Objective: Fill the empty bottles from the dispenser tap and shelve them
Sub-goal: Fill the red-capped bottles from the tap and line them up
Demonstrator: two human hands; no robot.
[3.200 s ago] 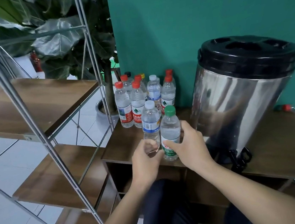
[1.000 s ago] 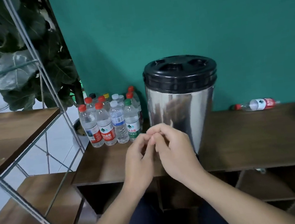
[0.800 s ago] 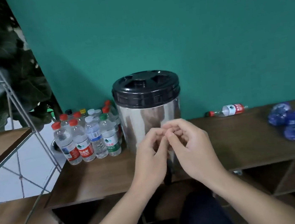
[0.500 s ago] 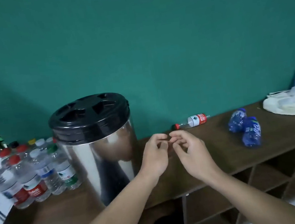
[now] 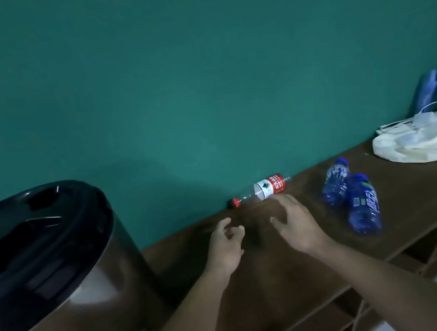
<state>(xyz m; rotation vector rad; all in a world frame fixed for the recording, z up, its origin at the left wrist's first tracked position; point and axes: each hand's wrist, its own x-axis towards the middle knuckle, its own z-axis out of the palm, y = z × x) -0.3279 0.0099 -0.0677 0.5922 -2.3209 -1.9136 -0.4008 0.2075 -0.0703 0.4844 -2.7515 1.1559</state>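
With nothing held, the spread right hand (image 5: 294, 220) and loosely curled left hand (image 5: 225, 243) reached toward the seemingly empty clear red-labelled plastic bottle (image 5: 263, 190) lying by the wall, probably for filling.

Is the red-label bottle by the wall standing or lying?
Lying. The red-label bottle rests on its side on the counter, red cap pointing left.

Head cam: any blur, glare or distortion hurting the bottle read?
Head view: dim overall; motion blur smears the dispenser, softer on the left hand and right hand. The red-label bottle stays legible, as do the blue bottles. Wide-angle tilt slants the countertop. Faint sheen on the dispenser lid, no harsh glare.
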